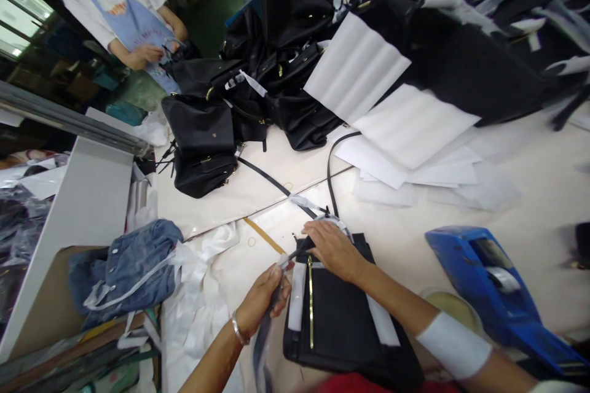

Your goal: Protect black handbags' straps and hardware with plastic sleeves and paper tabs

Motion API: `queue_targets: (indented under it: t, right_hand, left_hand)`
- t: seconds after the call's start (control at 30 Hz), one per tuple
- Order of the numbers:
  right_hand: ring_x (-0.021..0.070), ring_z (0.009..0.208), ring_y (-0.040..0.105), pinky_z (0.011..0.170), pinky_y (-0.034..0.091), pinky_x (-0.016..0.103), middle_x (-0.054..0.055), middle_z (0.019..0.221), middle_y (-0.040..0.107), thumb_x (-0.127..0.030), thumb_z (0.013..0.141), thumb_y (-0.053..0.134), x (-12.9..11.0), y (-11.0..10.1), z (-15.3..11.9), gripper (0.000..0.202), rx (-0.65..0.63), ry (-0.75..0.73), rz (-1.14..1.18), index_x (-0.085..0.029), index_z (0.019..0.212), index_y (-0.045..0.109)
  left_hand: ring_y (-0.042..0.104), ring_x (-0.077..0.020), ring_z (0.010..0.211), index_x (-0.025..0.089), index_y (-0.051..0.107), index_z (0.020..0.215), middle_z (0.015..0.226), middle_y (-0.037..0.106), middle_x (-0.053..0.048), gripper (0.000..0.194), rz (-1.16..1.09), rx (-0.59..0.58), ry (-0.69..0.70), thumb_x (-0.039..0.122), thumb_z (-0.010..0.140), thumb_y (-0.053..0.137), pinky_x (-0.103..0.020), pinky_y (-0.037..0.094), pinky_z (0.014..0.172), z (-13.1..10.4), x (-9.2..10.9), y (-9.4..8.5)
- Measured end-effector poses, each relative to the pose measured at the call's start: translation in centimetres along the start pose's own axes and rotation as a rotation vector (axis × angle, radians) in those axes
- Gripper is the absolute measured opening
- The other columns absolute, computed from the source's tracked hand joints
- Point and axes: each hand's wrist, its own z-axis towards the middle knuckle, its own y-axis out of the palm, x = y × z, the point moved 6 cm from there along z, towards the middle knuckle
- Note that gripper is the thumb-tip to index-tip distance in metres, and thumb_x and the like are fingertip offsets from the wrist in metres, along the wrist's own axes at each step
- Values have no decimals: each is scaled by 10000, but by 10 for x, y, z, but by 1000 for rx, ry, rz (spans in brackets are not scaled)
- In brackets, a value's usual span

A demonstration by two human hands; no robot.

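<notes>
A black bag with a gold zipper and white strips on its front lies on the table close to me. My left hand, with a silver bangle at the wrist, is closed round a dark strap partly wrapped in pale film, left of the bag's top. My right hand lies over the bag's top edge, fingers together and pointing left; what is under the fingertips is hidden. Long black straps run from the bag's top up the table.
Black bags are piled across the back. White sheets lie at upper right, a blue tape dispenser at right. Denim cloth and white strips are at left. A person in a blue apron stands beyond.
</notes>
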Motion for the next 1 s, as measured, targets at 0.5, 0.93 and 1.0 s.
queue_targets:
  t: [0.5,0.93,1.0]
  right_hand:
    - [189,967,465,862,325,346,53,930,580,-201,909,470,25,-6,3,153,-99,-44,14,-202,958,615]
    - [185,898,477,842,329,325,58,840,596,-197,924,414,29,0,2,187,-145,-80,31,-180,1016,575]
    - [186,893,478,839,327,323,59,839,598,-169,915,414,29,1,2,192,-145,-68,22,-180,1022,573]
  left_hand:
    - [364,-46,398,151,488,970,655,481,35,451,295,19,-17,572,861,367,-184,246,359,14,12,-6]
    - [370,-57,361,203,416,881,595,450,65,358,601,-19,-15,558,866,365,-190,265,343,32,23,4]
    - [378,-67,370,200,436,895,584,460,62,341,650,-12,1,535,870,375,-202,276,365,34,25,6]
